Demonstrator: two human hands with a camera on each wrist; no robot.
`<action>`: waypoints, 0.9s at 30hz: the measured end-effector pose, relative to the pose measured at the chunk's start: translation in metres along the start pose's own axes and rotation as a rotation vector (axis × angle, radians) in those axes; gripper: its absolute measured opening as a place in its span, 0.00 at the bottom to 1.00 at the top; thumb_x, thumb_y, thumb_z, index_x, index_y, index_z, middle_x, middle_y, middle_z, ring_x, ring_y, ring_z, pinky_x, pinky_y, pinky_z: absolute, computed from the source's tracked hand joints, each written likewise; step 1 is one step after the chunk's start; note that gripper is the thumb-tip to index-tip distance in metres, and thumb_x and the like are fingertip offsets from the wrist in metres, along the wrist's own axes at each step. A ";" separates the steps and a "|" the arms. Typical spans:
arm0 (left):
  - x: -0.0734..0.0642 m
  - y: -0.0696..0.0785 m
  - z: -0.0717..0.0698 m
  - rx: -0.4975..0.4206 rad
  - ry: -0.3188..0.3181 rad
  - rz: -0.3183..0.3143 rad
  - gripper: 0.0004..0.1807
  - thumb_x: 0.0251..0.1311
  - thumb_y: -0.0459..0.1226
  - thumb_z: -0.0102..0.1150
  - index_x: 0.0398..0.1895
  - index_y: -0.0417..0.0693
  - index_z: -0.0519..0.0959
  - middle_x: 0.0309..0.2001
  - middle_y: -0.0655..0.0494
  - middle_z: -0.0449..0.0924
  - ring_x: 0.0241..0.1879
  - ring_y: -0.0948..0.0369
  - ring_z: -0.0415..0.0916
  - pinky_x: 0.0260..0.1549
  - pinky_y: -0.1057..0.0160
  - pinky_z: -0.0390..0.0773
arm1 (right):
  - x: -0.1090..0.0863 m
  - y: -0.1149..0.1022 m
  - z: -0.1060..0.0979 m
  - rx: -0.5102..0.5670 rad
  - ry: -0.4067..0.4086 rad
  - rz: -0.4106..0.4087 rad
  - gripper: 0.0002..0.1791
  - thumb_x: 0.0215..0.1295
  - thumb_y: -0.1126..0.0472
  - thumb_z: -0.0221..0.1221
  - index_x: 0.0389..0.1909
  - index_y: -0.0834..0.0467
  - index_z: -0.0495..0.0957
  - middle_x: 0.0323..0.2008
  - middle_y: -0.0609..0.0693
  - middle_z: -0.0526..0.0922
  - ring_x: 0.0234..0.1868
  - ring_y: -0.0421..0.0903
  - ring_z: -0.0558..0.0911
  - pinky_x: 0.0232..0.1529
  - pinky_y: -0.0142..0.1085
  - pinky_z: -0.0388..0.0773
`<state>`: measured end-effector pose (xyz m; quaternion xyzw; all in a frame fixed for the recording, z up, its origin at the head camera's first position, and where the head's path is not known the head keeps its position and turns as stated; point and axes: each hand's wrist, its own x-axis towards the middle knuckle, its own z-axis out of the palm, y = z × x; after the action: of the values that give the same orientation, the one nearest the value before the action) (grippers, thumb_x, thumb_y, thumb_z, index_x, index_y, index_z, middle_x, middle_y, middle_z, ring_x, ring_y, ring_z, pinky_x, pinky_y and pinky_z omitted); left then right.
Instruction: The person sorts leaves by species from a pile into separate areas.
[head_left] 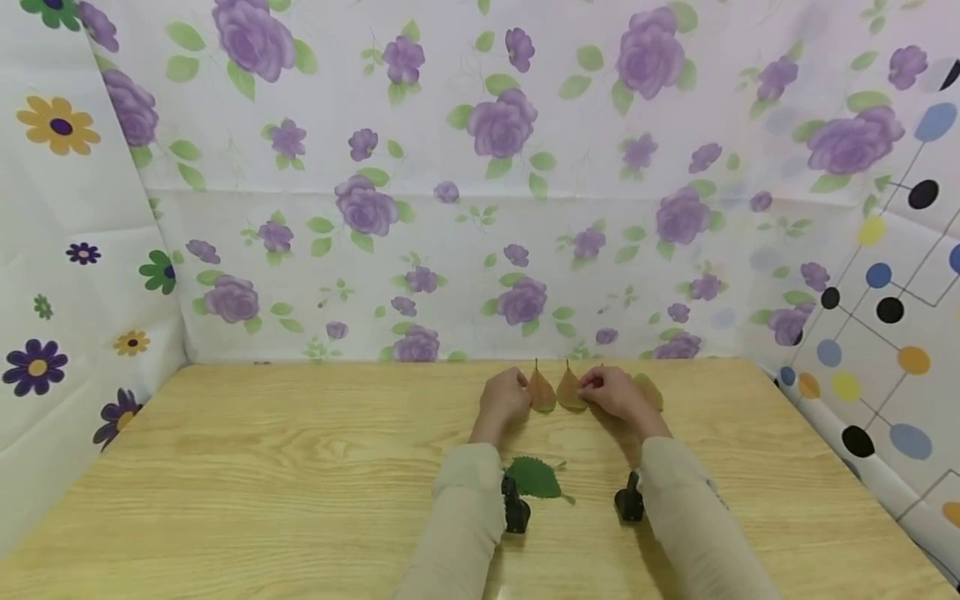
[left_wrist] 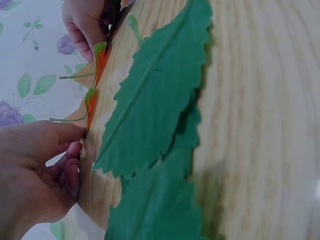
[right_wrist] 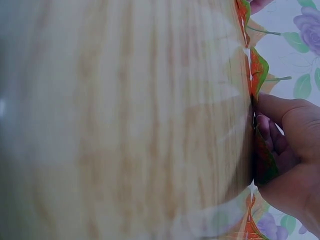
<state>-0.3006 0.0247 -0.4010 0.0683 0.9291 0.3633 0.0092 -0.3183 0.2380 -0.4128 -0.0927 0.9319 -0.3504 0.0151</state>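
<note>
Two orange-brown leaves with green edges lie side by side at the table's far edge, stems pointing to the back. My left hand (head_left: 504,404) pinches the outer edge of the left leaf (head_left: 542,392), also seen in the left wrist view as an orange leaf (left_wrist: 91,106). My right hand (head_left: 617,392) pinches the right edge of the second leaf (head_left: 570,390); its thumb meets that leaf (right_wrist: 257,72) in the right wrist view. Another leaf (right_wrist: 265,155) lies beneath the right hand, mostly hidden. A yellowish-green leaf (head_left: 649,392) shows behind the right wrist.
Serrated green leaves (left_wrist: 155,80) overlap near the left forearm; in the head view they appear as one green leaf (head_left: 534,477). The wood-grain table (head_left: 300,467) ends at a flowered cloth wall (head_left: 450,250). Black wrist cameras (head_left: 630,500) hang inside both sleeves.
</note>
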 end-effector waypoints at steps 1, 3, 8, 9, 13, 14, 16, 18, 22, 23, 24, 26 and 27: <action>-0.001 0.000 -0.001 -0.004 0.001 0.003 0.09 0.63 0.32 0.55 0.45 0.38 0.78 0.44 0.45 0.80 0.46 0.48 0.76 0.44 0.52 0.76 | 0.000 -0.001 0.000 0.001 0.001 -0.005 0.08 0.65 0.62 0.61 0.40 0.63 0.80 0.33 0.50 0.80 0.35 0.47 0.77 0.41 0.44 0.74; -0.002 0.000 -0.003 -0.007 0.004 0.005 0.09 0.64 0.33 0.55 0.44 0.37 0.78 0.44 0.45 0.80 0.46 0.48 0.76 0.44 0.52 0.76 | 0.000 -0.002 0.001 0.006 0.006 -0.002 0.07 0.65 0.62 0.61 0.40 0.63 0.80 0.33 0.51 0.80 0.36 0.47 0.77 0.42 0.44 0.74; -0.005 -0.002 -0.007 -0.036 -0.010 0.001 0.09 0.66 0.35 0.52 0.42 0.37 0.77 0.44 0.44 0.79 0.46 0.48 0.76 0.45 0.52 0.75 | -0.001 -0.006 0.003 0.013 0.001 0.001 0.07 0.66 0.63 0.61 0.40 0.63 0.80 0.34 0.51 0.80 0.36 0.47 0.77 0.42 0.44 0.74; -0.005 -0.003 -0.008 -0.064 -0.025 -0.004 0.10 0.67 0.36 0.52 0.43 0.37 0.76 0.44 0.44 0.79 0.47 0.48 0.75 0.46 0.52 0.75 | -0.001 -0.006 0.003 0.016 0.000 0.000 0.08 0.66 0.63 0.61 0.41 0.63 0.80 0.34 0.51 0.80 0.36 0.48 0.77 0.42 0.45 0.74; -0.005 -0.010 -0.016 -0.177 -0.113 -0.023 0.13 0.67 0.37 0.51 0.47 0.36 0.75 0.48 0.42 0.76 0.50 0.47 0.72 0.50 0.51 0.73 | -0.001 -0.009 0.005 0.027 0.002 -0.006 0.10 0.66 0.63 0.61 0.43 0.65 0.78 0.35 0.52 0.79 0.37 0.48 0.77 0.43 0.45 0.73; -0.004 -0.012 -0.018 -0.194 -0.139 -0.026 0.14 0.67 0.37 0.51 0.48 0.35 0.74 0.49 0.42 0.75 0.51 0.47 0.72 0.51 0.50 0.73 | -0.001 -0.009 0.005 0.028 0.001 -0.005 0.10 0.66 0.63 0.61 0.44 0.65 0.77 0.35 0.52 0.79 0.37 0.49 0.77 0.43 0.44 0.73; -0.005 -0.013 -0.022 -0.201 -0.187 -0.014 0.16 0.67 0.37 0.52 0.52 0.34 0.74 0.52 0.41 0.75 0.53 0.46 0.71 0.53 0.50 0.72 | -0.001 -0.010 0.005 0.019 -0.001 -0.011 0.11 0.65 0.63 0.61 0.44 0.66 0.76 0.35 0.53 0.78 0.37 0.49 0.76 0.43 0.44 0.73; -0.005 -0.014 -0.025 -0.193 -0.228 0.014 0.18 0.69 0.39 0.52 0.55 0.34 0.73 0.54 0.41 0.74 0.55 0.47 0.71 0.54 0.51 0.72 | -0.001 -0.010 0.004 -0.002 0.003 -0.019 0.11 0.65 0.64 0.61 0.44 0.66 0.76 0.35 0.53 0.78 0.37 0.49 0.76 0.42 0.44 0.73; -0.008 -0.013 -0.031 -0.199 -0.307 0.054 0.21 0.71 0.40 0.51 0.59 0.35 0.72 0.57 0.42 0.74 0.57 0.47 0.71 0.54 0.51 0.72 | -0.001 -0.011 0.002 -0.055 0.023 -0.050 0.10 0.63 0.65 0.62 0.41 0.66 0.76 0.34 0.55 0.78 0.36 0.50 0.77 0.40 0.44 0.75; -0.009 -0.013 -0.033 -0.207 -0.324 0.057 0.21 0.71 0.41 0.50 0.59 0.35 0.72 0.57 0.42 0.73 0.57 0.47 0.71 0.54 0.51 0.72 | -0.001 -0.011 0.001 -0.067 0.029 -0.060 0.10 0.63 0.65 0.62 0.41 0.67 0.76 0.34 0.55 0.79 0.36 0.50 0.77 0.40 0.44 0.75; -0.011 -0.013 -0.035 -0.207 -0.338 0.063 0.21 0.71 0.41 0.50 0.59 0.36 0.71 0.57 0.42 0.73 0.57 0.47 0.71 0.53 0.51 0.73 | -0.002 -0.010 0.001 -0.074 0.033 -0.068 0.10 0.63 0.65 0.63 0.40 0.67 0.77 0.34 0.55 0.79 0.36 0.51 0.77 0.39 0.45 0.76; -0.015 -0.012 -0.039 -0.205 -0.354 0.079 0.20 0.71 0.41 0.50 0.59 0.36 0.71 0.57 0.42 0.72 0.57 0.47 0.70 0.53 0.51 0.73 | -0.001 -0.011 0.000 -0.075 0.042 -0.076 0.10 0.62 0.66 0.63 0.40 0.67 0.77 0.34 0.56 0.80 0.36 0.51 0.78 0.40 0.45 0.76; -0.017 -0.012 -0.041 -0.196 -0.358 0.089 0.20 0.71 0.40 0.50 0.60 0.37 0.71 0.57 0.42 0.72 0.57 0.47 0.70 0.52 0.51 0.73 | -0.001 -0.011 0.000 -0.080 0.047 -0.085 0.10 0.62 0.66 0.63 0.40 0.68 0.77 0.34 0.56 0.80 0.36 0.51 0.78 0.40 0.45 0.76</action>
<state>-0.2880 -0.0143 -0.3792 0.1717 0.8689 0.4342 0.1647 -0.3153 0.2300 -0.4057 -0.1244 0.9404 -0.3155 -0.0254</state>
